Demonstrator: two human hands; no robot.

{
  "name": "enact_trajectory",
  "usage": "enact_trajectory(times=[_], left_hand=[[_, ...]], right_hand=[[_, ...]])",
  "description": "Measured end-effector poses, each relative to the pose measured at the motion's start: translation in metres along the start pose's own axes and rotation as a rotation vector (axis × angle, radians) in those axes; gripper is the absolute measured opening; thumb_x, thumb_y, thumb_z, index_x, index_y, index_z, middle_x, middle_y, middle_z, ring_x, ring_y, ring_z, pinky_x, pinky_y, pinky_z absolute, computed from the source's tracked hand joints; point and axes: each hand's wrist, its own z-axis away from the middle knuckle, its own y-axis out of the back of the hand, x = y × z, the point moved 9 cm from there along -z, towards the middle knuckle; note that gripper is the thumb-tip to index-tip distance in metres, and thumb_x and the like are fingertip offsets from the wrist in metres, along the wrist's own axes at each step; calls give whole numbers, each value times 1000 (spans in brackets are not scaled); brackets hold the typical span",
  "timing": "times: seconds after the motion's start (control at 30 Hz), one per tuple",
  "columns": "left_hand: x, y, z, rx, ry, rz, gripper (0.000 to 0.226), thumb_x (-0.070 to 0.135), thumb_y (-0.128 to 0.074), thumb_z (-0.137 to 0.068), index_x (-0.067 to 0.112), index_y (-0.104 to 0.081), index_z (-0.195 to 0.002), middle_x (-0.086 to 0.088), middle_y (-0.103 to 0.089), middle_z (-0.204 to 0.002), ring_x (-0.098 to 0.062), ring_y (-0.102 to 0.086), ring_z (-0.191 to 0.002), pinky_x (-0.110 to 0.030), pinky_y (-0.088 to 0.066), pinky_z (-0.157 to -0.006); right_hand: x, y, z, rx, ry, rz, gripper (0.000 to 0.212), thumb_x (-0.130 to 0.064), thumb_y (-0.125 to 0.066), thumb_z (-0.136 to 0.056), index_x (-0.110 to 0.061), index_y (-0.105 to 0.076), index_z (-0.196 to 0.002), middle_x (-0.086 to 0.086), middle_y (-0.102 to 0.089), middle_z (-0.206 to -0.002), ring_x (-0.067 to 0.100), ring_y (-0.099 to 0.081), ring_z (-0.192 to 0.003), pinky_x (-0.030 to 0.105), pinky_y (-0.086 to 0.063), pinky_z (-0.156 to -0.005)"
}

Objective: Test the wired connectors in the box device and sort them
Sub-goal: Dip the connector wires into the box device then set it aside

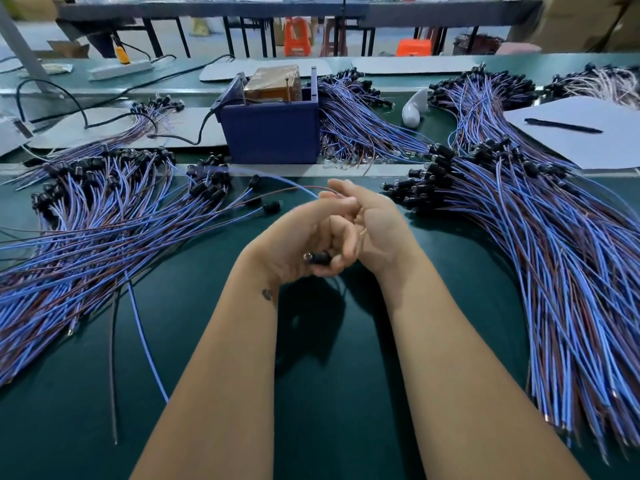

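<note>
Both forearms reach forward, wrists close together; the left hand (pixel 304 233) curls its fingers, touching the right hand (pixel 374 223), palm upturned.

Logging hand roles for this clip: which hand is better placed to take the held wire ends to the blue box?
Right hand: it pinches the wire ends, pointing toward the blue box; the left hand grips the black connector.

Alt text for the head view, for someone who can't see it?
Both hands meet over a green table: the left hand holds a black connector, its wires passing the right hand. Piles of blue and brown wired connectors flank them, behind stands a blue box device.
</note>
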Motion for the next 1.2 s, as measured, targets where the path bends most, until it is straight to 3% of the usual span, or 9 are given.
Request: enact_trajectory(times=[0.17,0.27,0.37,0.43,0.6,0.8,0.97,1.1,1.2], left_hand=[[-12,8,-1,26,94,-125,56,45,-40,-92,14,-70,-55,-7,-66,-61,-10,-40,-39,-14,-24,-36],[-6,58,4,457,-34,5,55,32,-45,-99,17,-66,-50,-1,-64,-59,-7,-38,-38,-14,-22,-37],[-3,91,18,740,-116,68,34,32,-47,-100,16,-70,-81,2,-69,-70,-9,-51,-50,-16,-37,-47],[-1,92,18,769,-130,-4,30,35,-47,-100,18,-70,-92,3,-72,-78,-9,-61,-60,-19,-45,-54],[6,84,19,806,-236,-65,31,22,-51,-101,11,-69,-78,0,-62,-61,-13,-57,-55,-25,-51,-56],[4,91,22,867,-245,-24,14,17,-62,-94,11,-72,-87,-8,-72,-79,-20,-65,-70,-37,-57,-74],[8,89,20,870,-246,-160,22,7,-45,-95,16,-61,-82,-2,-65,-72,-13,-60,-60,-27,-54,-54],[8,83,15,828,-254,-239,26,7,-42,-96,18,-62,-84,-6,-63,-77,-19,-54,-68,-33,-52,-63],[16,84,20,926,-268,-482,22,17,-44,-99,10,-61,-86,1,-62,-73,-11,-53,-66,-30,-48,-64]], right_hand=[[-3,0,2,-30,38,2,15,-9,-52,-98,-2,-65,-95,5,-70,-73,7,-60,-52,17,-51,-51],[-10,2,1,-26,116,34,17,-4,-49,-99,-4,-65,-93,3,-70,-68,7,-59,-51,15,-49,-49],[-10,-4,3,-40,157,126,18,-1,-51,-98,-8,-66,-91,3,-70,-69,8,-61,-54,16,-52,-55],[-9,-12,5,-59,196,270,19,0,-51,-98,-11,-66,-91,3,-70,-71,10,-62,-58,18,-52,-56],[-4,-21,8,-52,244,528,10,-1,-54,-97,-10,-59,-98,5,-68,-75,13,-61,-62,22,-53,-59],[-8,-20,7,-10,292,617,10,0,-55,-95,-8,-61,-90,8,-68,-77,6,-60,-57,21,-51,-61],[-4,-22,7,-31,284,652,10,2,-56,-94,-2,-64,-97,16,-69,-83,11,-64,-64,25,-56,-62],[-2,-23,8,-44,284,667,13,3,-54,-95,4,-67,-98,13,-65,-76,2,-57,-51,13,-45,-49],[-6,-21,6,1,314,743,12,0,-56,-95,2,-68,-97,15,-68,-82,10,-59,-60,19,-49,-57]])
